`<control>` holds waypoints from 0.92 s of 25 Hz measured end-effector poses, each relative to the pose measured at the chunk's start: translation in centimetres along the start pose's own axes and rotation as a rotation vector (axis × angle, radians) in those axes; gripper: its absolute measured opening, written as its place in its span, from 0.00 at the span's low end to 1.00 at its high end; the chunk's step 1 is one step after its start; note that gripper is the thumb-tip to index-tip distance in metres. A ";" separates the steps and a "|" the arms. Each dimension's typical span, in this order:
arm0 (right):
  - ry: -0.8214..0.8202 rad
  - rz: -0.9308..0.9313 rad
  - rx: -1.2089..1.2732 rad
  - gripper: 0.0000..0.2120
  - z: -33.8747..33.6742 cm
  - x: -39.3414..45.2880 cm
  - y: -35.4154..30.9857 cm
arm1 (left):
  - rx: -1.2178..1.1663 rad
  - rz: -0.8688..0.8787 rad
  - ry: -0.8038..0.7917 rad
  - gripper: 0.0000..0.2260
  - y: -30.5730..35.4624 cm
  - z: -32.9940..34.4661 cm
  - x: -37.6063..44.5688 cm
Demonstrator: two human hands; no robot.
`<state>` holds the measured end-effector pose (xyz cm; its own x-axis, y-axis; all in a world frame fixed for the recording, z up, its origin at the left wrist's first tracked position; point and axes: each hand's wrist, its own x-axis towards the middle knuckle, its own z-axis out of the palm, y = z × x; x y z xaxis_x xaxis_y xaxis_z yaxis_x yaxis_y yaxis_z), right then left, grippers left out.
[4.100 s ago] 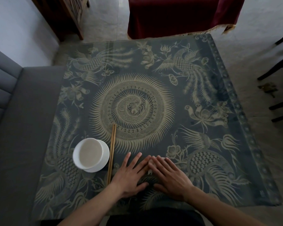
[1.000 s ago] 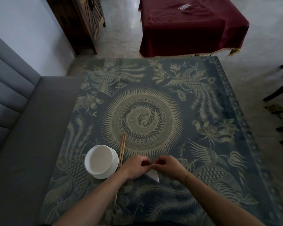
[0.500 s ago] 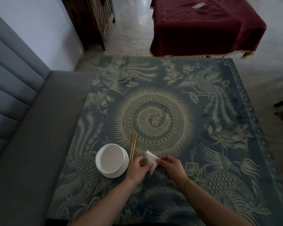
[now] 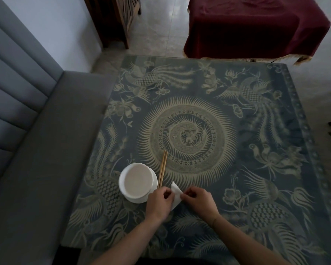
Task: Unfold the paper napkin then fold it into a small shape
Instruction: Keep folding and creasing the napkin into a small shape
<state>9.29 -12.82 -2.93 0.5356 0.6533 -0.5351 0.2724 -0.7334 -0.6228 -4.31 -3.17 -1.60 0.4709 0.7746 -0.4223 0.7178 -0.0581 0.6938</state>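
A small white folded paper napkin [image 4: 175, 194] is held between both hands, just above the patterned table [image 4: 237, 169] near its front edge. My left hand [image 4: 158, 202] pinches its left side and my right hand [image 4: 198, 200] pinches its right side. One pointed corner of the napkin sticks up toward the far side; its lower part is hidden behind my fingers.
A white bowl on a saucer [image 4: 137, 183] stands just left of my left hand. A pair of wooden chopsticks [image 4: 162, 169] lies beside the bowl. A grey sofa [image 4: 27, 150] runs along the left. A table under a red cloth [image 4: 252, 27] stands beyond.
Four seconds ago both hands pressed the napkin flat on the table. Since then they have lifted it and turned it, so its point now faces away.
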 end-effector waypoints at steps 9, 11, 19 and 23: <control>0.034 0.074 -0.012 0.08 1.4 0.7 -1.9 | -0.012 0.085 0.054 0.14 -1.0 -0.2 -1.1; 0.039 0.068 -0.060 0.08 1.8 0.5 -2.2 | 0.012 0.095 0.048 0.15 -1.4 -0.2 -1.5; 0.160 -0.113 -0.403 0.14 2.2 0.4 -2.6 | 0.144 0.115 -0.046 0.14 -1.5 0.0 -1.6; 0.154 -0.165 -0.487 0.14 2.2 0.5 -2.4 | 0.234 0.118 -0.085 0.16 -1.6 0.1 -1.5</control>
<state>7.18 -10.32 -2.96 0.5557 0.7588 -0.3396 0.6826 -0.6497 -0.3347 -6.11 -4.30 -2.14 0.5924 0.6987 -0.4012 0.7500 -0.2963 0.5914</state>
